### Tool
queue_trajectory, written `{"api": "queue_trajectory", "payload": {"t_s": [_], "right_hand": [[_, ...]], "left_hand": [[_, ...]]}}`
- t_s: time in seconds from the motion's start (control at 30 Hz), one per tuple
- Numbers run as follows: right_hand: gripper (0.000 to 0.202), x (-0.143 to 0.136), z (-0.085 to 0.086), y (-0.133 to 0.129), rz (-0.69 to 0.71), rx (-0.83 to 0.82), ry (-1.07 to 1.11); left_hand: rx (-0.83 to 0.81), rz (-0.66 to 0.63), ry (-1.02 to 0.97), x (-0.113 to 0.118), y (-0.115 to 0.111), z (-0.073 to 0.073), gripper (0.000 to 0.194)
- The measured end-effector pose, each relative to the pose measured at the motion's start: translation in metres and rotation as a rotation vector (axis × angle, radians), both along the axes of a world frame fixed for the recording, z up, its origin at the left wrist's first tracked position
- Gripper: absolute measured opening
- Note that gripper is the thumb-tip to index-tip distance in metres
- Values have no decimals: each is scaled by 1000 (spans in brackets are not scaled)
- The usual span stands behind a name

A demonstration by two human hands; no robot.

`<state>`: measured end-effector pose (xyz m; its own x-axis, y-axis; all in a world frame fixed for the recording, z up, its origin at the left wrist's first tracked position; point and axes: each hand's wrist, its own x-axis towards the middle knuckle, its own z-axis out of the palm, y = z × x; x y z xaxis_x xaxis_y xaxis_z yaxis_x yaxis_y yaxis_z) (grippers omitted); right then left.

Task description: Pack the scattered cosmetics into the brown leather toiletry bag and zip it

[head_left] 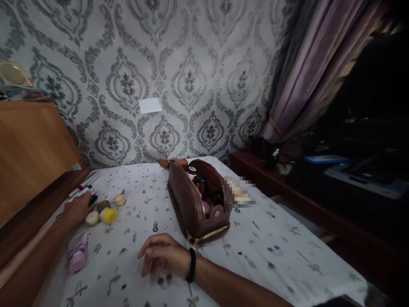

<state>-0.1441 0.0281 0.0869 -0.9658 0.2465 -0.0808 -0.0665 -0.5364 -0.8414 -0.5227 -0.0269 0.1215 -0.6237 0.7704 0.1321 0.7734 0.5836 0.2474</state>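
My left hand (76, 208) is at the far left of the white patterned cloth, its fingers closed at a small black item (93, 198) whose kind I cannot make out. Just right of it lie small round containers: a cream one (92, 218), a brown one (103, 207), a yellow one (109, 215) and a pale yellow one (119, 199). Nearer to me is a pink and purple tube (77, 253). My right hand (166, 254), with a black band on the wrist, hovers loosely curled and holds nothing. Beyond it stands a brown cosmetic bag (182, 200), unzipped, with several items inside.
Slim items (79, 188) lie along the cloth's left edge, beside a wooden headboard (32, 140). A blurred pale item (239, 194) lies right of the bag. The patterned wall (179, 85) rises behind, and a dark wooden ledge (255, 170) runs along the right.
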Motion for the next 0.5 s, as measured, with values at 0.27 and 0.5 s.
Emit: {"api": "queue_trajectory", "payload": {"t_s": [0.27,0.5], "right_hand": [[35,4,-1,3,-7,33,28],[32,9,14,-3,35,48,23]], "left_hand": [[266,-12,-301,8,9,17,23],[529,-181,-562,20,-1,47,40]]}}
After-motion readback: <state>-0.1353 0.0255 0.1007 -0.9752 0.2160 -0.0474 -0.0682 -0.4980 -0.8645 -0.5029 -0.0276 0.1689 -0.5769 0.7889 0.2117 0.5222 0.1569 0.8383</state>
